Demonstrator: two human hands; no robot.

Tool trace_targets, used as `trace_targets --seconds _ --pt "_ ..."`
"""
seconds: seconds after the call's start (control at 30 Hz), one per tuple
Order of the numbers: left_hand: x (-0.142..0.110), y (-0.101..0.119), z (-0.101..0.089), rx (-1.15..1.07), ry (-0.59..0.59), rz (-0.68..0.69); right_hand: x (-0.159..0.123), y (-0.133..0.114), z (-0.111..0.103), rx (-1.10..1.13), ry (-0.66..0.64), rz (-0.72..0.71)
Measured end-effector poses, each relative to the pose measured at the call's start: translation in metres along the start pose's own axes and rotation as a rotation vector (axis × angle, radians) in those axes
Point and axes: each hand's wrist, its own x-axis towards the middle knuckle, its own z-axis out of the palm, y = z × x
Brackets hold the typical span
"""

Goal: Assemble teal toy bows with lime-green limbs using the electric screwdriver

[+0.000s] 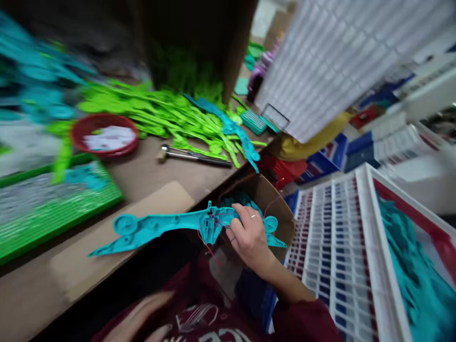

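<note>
Turquoise plastic part (160,222) w/ red wire (207,245) in closed R hand (249,235); L hand (140,317) blurry, grip unclear.

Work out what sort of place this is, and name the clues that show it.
Probably a small factory or assembly workshop. Lime-green parts lie heaped on a workbench, a white crate holds many teal parts, and the right hand holds a teal piece with thin wires.

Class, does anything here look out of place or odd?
One turquoise piece lies across the lime-green pile, mismatched in colour, its tip jutting past the table. Red wire dangles from the part in the right hand, perhaps normally.
</note>
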Motion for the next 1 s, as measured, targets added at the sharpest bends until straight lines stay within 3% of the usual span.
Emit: trace_targets --seconds 0.1,0.13,0.2,0.27,0.3,0.33,0.5,0.6,0.8,0.9,1.0 --pt "0.031 0.02 0.004 -0.109 0.093 0.124 0.062 -0.041 -0.026 0.004 0.097 -0.096" --pt "0.043 0.032 0.002 -0.195 0.073 0.182 0.077 -0.053 -0.032 0.015 0.124 -0.112" --pt "0.059 0.054 -0.011 -0.442 -0.111 0.24 0.1 -0.07 -0.039 0.039 0.151 -0.136" --pt "0.057 0.063 -0.03 -0.622 -0.357 0.16 0.117 -0.079 -0.035 0.064 0.136 -0.146" --pt "0.048 0.059 -0.041 -0.661 -0.411 0.088 0.125 -0.081 -0.029 0.083 0.105 -0.154" --pt "0.037 0.05 -0.054 -0.671 -0.39 0.009 0.133 -0.081 -0.021 0.108 0.06 -0.166" --pt "-0.025 -0.013 -0.124 -0.867 0.351 -0.178 0.171 -0.079 0.044 0.234 -0.187 -0.304" --pt "-0.04 -0.031 -0.152 -0.936 0.602 -0.173 0.183 -0.079 0.073 0.309 -0.227 -0.376" --pt "-0.028 -0.033 -0.156 -1.062 0.826 -0.128 0.17 -0.042 0.078 0.537 -0.256 -0.539" --pt "-0.036 -0.027 -0.166 -1.129 1.121 -0.06 0.163 -0.035 0.079 0.597 -0.315 -0.588" --pt "-0.059 -0.029 -0.194 -1.095 1.515 0.064 0.17 -0.046 0.087 0.573 -0.359 -0.585"
